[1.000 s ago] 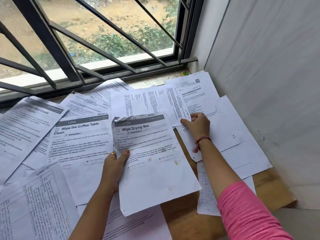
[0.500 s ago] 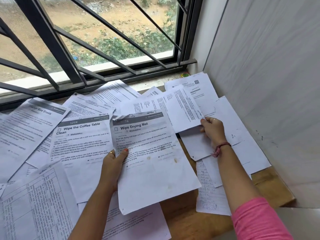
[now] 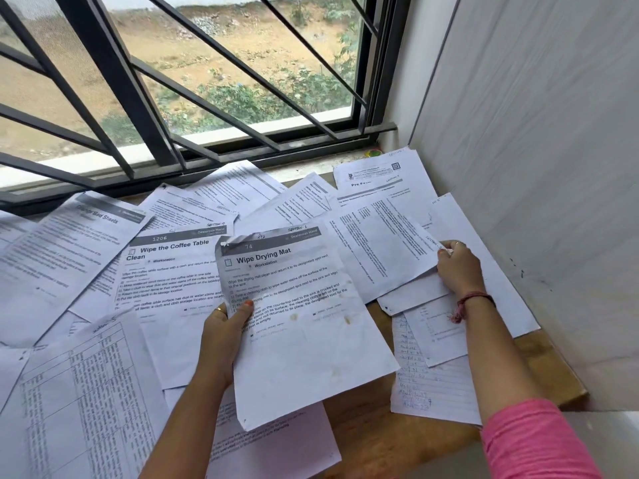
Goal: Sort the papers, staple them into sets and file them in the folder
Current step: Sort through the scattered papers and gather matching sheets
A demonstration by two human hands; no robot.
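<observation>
Loose printed sheets cover the wooden desk [image 3: 373, 440]. My left hand [image 3: 224, 335] holds the "Wipe Drying Mat" sheet [image 3: 304, 344] by its left edge, thumb on top, raised a little over the pile. My right hand [image 3: 458, 267] pinches the right edge of a densely printed sheet [image 3: 377, 250] and lifts that edge off the sheets under it. The "Wipe the Coffee Table Clean" sheet [image 3: 169, 271] lies flat to the left. No stapler or folder shows in view.
A barred window [image 3: 193, 98] runs along the back, its sill just behind the papers. A white tiled wall [image 3: 536, 167] closes off the right side. A table-printed sheet [image 3: 79, 399] lies at the front left, a handwritten one [image 3: 425, 392] at the front right.
My right hand slid right from the middle of the desk, took the densely printed sheet by its edge and dragged it to the right. My left hand kept hold of its sheet.
</observation>
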